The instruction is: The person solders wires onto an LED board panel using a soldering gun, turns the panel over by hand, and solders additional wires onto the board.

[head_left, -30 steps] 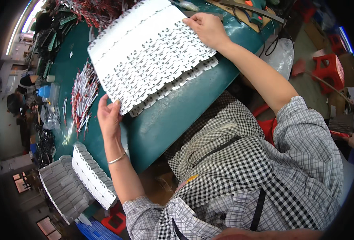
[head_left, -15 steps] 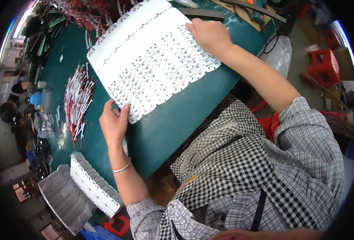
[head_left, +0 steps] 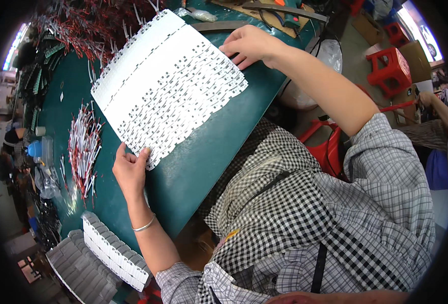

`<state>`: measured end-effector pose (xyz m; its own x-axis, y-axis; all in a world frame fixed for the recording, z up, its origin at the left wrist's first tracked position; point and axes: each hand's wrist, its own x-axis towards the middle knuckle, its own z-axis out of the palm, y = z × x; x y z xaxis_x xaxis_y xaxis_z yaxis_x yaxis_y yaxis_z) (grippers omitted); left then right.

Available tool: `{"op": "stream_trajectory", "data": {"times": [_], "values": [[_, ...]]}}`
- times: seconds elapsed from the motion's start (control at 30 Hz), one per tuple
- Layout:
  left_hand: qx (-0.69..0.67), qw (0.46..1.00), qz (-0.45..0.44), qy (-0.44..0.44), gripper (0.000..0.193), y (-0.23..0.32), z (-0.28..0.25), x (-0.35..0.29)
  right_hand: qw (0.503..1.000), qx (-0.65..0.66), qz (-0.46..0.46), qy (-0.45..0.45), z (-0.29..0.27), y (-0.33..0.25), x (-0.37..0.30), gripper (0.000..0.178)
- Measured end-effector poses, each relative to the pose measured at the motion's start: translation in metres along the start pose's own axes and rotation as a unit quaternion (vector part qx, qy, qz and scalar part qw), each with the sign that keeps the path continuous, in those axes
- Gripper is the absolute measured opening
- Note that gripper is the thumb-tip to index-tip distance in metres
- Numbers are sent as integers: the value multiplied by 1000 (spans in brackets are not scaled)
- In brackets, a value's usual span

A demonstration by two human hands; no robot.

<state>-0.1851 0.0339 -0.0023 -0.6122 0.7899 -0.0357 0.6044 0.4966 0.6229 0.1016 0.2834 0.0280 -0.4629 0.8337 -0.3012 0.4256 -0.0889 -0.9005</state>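
Across the upper middle of the frame, a white perforated sheet [head_left: 168,86] with a scalloped edge lies aslant on the green tabletop [head_left: 198,162]. Down at its lower left corner is the person's left hand [head_left: 131,169], thumb and forefinger set apart about the corner; whether they pinch it, I cannot tell. A silver bangle [head_left: 144,224] circles that wrist. At the sheet's right edge, the right hand [head_left: 252,45] has its fingers bent and a little spread, tips just by the rim (I can't make out how firmly they touch). Left of the sheet sits a heap of thin red-and-white pieces [head_left: 84,152]; a red, bristly tangle [head_left: 87,25] fills the upper left. Grey-and-white strips [head_left: 112,251] stand stacked at lower left, and a red plastic stool [head_left: 388,71] at upper right.
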Motion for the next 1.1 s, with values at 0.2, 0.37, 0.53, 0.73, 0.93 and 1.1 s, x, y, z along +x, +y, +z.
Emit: {"op": "stream_trajectory", "data": {"times": [0.2, 0.37, 0.53, 0.73, 0.93, 1.1], "values": [[7, 1000, 19, 2, 65, -4, 0, 2, 996, 47, 66, -35, -8, -8, 6, 39], [-9, 1000, 10, -10, 65, -7, 1, 2, 984, 77, 77, -142, -8, -3, 25, 41], [-50, 998, 4, -32, 62, -13, 4, 11, 943, 303, 72, -117, 25, 8, 34, 44], [-102, 993, -24, -48, 69, -21, -11, 12, 919, 352, -45, -170, 43, 17, 23, 52], [-200, 975, -86, -52, 60, -41, -47, 26, 943, 311, -96, -68, 57, 15, -22, 46], [-437, 884, -130, -103, 47, -19, -46, 36, 925, 366, -85, -60, 53, 23, -75, 47]]}}
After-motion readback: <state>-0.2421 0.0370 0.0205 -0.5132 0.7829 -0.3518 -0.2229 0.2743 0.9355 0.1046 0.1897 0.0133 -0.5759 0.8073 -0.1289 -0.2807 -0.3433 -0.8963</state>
